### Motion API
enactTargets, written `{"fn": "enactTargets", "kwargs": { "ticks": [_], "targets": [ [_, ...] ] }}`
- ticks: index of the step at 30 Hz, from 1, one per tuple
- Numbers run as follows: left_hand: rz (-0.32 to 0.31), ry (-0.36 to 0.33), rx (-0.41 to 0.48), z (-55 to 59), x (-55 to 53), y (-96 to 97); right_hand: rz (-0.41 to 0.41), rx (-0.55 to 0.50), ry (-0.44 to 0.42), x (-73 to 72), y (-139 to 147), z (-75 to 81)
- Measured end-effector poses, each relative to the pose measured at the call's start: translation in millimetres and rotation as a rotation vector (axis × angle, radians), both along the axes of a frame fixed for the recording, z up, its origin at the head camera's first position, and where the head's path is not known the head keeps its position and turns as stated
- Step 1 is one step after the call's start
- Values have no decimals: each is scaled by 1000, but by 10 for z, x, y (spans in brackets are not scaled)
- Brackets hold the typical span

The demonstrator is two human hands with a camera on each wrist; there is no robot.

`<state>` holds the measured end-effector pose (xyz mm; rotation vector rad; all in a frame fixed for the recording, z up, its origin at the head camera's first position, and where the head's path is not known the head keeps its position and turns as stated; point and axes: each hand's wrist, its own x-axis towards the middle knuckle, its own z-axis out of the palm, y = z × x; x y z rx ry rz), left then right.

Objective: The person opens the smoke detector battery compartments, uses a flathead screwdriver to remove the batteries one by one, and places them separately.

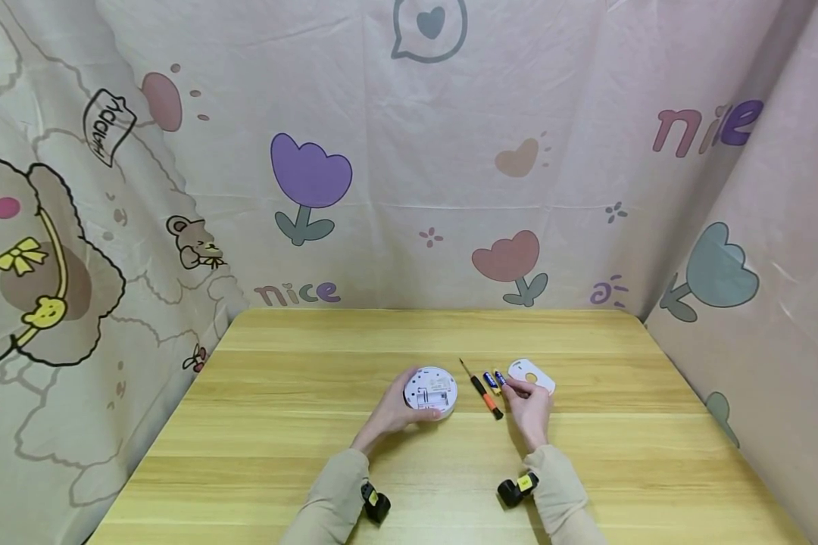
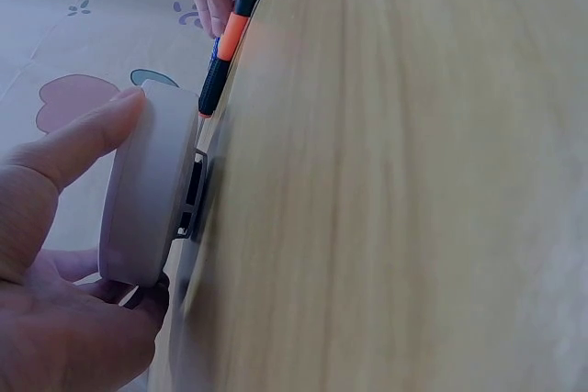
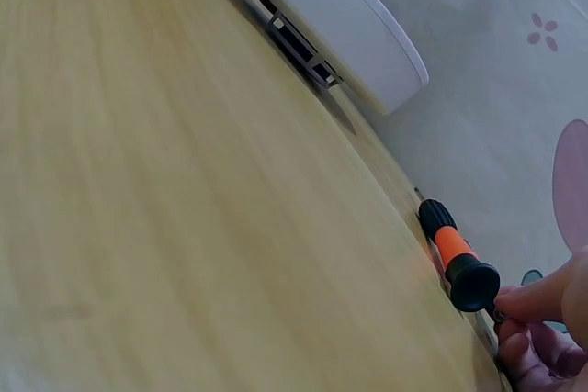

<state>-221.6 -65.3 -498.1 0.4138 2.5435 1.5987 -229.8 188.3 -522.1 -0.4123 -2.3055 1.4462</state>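
My left hand [image 1: 394, 410] holds a round white smoke detector [image 1: 438, 376] just above the table, thumb on the near rim and fingers round the far left side. Its face with an open battery compartment [image 1: 432, 400] is turned up, and a slotted part [image 2: 195, 192] juts from its underside. To the right, my right hand [image 1: 530, 411] pinches a blue battery [image 1: 500, 376] between thumb and finger, low at the table. Another blue and yellow battery [image 1: 491, 381] lies just left of it. Fingers partly cover the pinched battery.
A screwdriver [image 1: 488, 403] with an orange and black handle lies between the detector and the batteries, tip pointing away. Behind the right hand is a white plate [image 1: 521, 369] with a hole. The wooden table [image 1: 279, 378] ends at patterned curtains [image 1: 395, 257].
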Motion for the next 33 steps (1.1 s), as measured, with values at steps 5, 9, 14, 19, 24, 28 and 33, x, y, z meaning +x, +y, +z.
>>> {"fn": "enactTargets", "kwargs": {
  "ticks": [5, 9, 14, 19, 24, 28, 33],
  "targets": [
    [-2, 5, -1, -7, -4, 2, -3, 33, 0, -4, 8, -15],
    [3, -5, 4, -4, -4, 4, -7, 50, -4, -4, 11, -17],
    [12, -18, 12, 10, 3, 5, -5, 72, -8, 0, 12, -14],
    [6, -15, 21, -1, -6, 3, -4, 84, -12, -2, 16, -20],
    [6, -5, 11, -19, -17, -3, -3, 82, -12, 2, 14, -11],
    [11, -15, 5, -22, -15, -4, -4, 83, -8, 5, 14, -9],
    [13, -11, 1, -28, -14, -4, -5, 82, -10, 8, 12, -8]
  ]
}}
